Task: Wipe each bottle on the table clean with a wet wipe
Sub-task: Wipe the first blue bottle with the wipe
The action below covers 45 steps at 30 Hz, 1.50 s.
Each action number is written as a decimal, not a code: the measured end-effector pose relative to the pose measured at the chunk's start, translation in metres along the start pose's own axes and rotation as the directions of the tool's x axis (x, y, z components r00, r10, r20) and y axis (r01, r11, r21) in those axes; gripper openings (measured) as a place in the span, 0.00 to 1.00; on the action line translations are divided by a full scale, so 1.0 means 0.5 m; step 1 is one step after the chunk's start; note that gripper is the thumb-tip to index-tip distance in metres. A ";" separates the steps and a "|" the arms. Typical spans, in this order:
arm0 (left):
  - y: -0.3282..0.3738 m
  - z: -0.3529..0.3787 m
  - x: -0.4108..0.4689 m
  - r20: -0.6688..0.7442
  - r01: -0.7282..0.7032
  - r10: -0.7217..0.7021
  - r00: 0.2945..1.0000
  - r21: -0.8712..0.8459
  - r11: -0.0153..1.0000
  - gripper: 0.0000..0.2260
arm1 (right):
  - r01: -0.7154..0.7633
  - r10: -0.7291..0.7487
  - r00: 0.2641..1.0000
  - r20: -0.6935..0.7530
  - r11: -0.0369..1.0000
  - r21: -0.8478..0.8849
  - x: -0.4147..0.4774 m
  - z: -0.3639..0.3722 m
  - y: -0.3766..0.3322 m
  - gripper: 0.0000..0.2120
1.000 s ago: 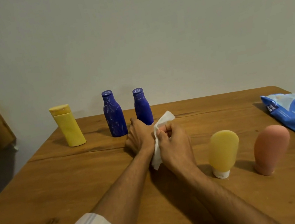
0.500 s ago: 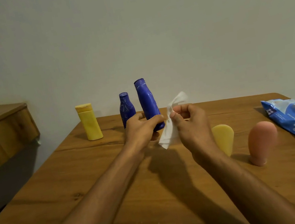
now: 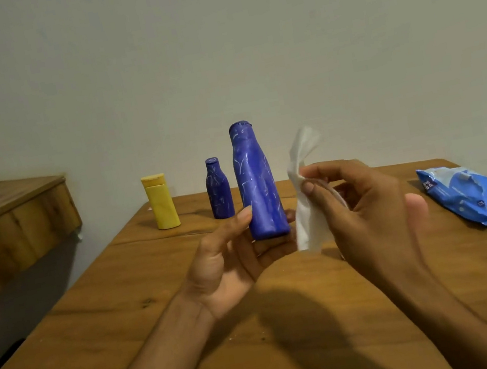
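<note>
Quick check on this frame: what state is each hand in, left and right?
Left hand: holding the larger blue bottle upright.
Right hand: pinching the white wet wipe.

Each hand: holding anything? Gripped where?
Left hand holds the tall blue plastic bottle upright by its lower end, thumb on its side. Right hand pinches the crumpled white wet wipe near its middle.
</note>
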<state>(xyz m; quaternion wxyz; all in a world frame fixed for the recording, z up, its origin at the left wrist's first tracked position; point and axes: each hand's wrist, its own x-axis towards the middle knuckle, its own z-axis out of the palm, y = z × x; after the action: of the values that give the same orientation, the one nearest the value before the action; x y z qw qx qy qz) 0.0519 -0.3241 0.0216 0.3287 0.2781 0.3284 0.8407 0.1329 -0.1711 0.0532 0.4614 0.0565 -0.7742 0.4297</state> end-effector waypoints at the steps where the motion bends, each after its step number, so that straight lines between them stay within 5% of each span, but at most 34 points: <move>1: -0.004 -0.001 -0.005 0.023 0.004 -0.004 1.000 -0.026 1.000 0.26 | 0.061 -0.062 0.998 -0.016 0.997 -0.048 -0.004 -0.008 -0.003 0.10; 8: -0.037 -0.007 -0.022 0.073 0.010 0.000 0.997 -0.127 0.992 0.27 | 0.291 -0.308 0.951 -0.019 0.917 -0.274 -0.025 -0.038 -0.025 0.12; 15: -0.062 -0.002 -0.027 -0.014 -0.028 0.027 1.000 -0.107 0.994 0.27 | 0.187 -0.163 0.968 0.188 0.976 -0.115 -0.056 -0.017 -0.030 0.15; 19: -0.065 -0.009 -0.026 -0.034 -0.019 0.018 0.999 -0.038 0.999 0.28 | 0.106 -0.111 0.976 0.188 0.994 0.039 -0.057 -0.031 -0.024 0.07; 31: -0.075 -0.019 -0.029 0.010 0.022 -0.023 1.000 0.039 0.999 0.26 | 0.140 -0.120 0.950 0.287 0.989 -0.049 -0.058 -0.043 -0.001 0.15; 37: -0.082 -0.009 -0.027 0.032 0.023 -0.024 0.999 0.019 1.000 0.24 | 0.162 -0.140 0.967 0.214 0.983 -0.089 -0.057 -0.050 0.003 0.11; 42: -0.091 -0.012 -0.024 0.012 0.012 -0.012 1.000 -0.046 0.999 0.24 | 0.156 -0.104 0.926 0.363 0.981 -0.117 -0.072 -0.046 -0.003 0.12; 45: -0.097 -0.012 -0.021 0.012 0.019 -0.018 1.000 -0.052 0.998 0.24 | 0.137 -0.101 0.965 0.241 0.981 -0.137 -0.065 -0.037 0.011 0.11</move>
<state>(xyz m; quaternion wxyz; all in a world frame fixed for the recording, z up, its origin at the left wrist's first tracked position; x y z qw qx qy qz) 0.0726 -0.3065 -0.0205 0.3456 0.2714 0.3072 0.8441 0.1611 -0.1647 0.0287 0.3955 0.1175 -0.8486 0.3310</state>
